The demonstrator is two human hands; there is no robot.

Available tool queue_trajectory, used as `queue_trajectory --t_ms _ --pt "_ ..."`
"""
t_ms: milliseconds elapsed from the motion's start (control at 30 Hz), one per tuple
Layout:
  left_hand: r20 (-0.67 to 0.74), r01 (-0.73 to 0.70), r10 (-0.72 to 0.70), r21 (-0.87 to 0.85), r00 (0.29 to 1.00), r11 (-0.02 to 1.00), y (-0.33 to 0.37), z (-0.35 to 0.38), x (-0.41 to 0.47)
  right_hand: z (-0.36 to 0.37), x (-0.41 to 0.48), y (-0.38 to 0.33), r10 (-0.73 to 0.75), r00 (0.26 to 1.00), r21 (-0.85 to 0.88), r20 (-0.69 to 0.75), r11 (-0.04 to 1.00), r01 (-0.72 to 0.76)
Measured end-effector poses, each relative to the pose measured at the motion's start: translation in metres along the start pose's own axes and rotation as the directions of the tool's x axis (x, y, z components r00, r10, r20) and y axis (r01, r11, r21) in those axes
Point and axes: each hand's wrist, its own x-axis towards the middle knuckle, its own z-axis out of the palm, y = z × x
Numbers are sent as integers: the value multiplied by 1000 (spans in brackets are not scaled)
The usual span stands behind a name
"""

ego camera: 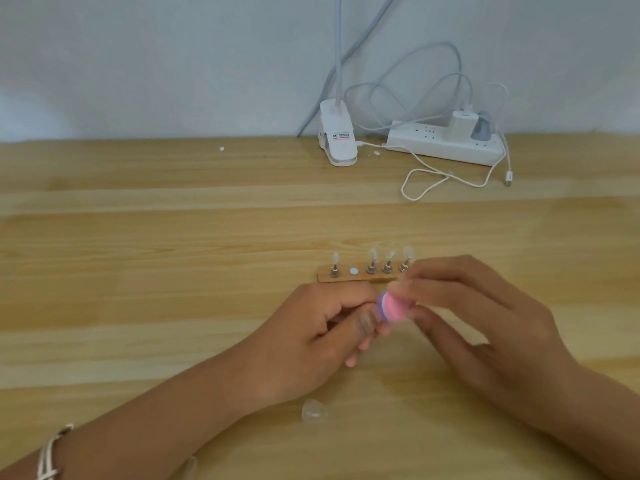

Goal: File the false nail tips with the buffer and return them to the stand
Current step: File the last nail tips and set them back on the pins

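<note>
The single head-worn camera looks forward and down across the table (138,220) toward the far wall (138,64), with the left hand (311,337) and right hand (485,327) close below, the stand (346,279) just beyond.

Stand (353,278): flat wooden strip lying left-right on the counter (173,306). 4 metal holders (372,268) stand upright on it, each carrying 1 clear nail tip (373,253). Position 2 from left shows only a white dot (353,271).

Buffer (393,308): pink and purple layers, off the counter, just near of the stand's right end, in the right hand (485,317) grip. Left hand (311,334) pinches a blurred grey piece (366,322) beside it.

1 loose tip (313,409), clear, lies on the counter nearer still.
</note>
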Motion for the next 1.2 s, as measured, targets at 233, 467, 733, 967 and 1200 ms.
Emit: queue_trajectory --t_ms 233,467,733,967,1200 --pt "-17 10 -10 -10 1000 1000 0 0 1 0 -3 -3 -39 999 58 33 998 37" --pt "-1 25 -26 -50 1000 998 -2 -2 0 1 -5 -5 -8 1000 16 -12 1000 8" --pt "34 4 -1 -76 999 997 -3 0 -1 1 -5 -4 0 998 -29 62 1000 2" --pt "44 22 -16 -118 999 993 -5 -1 -1 3 -4 -7 3 998 -35 57 999 -1" --pt "31 17 -14 -103 999 995 -4 0 -2 4 -1 -16 19 1000 33 3 999 -19"
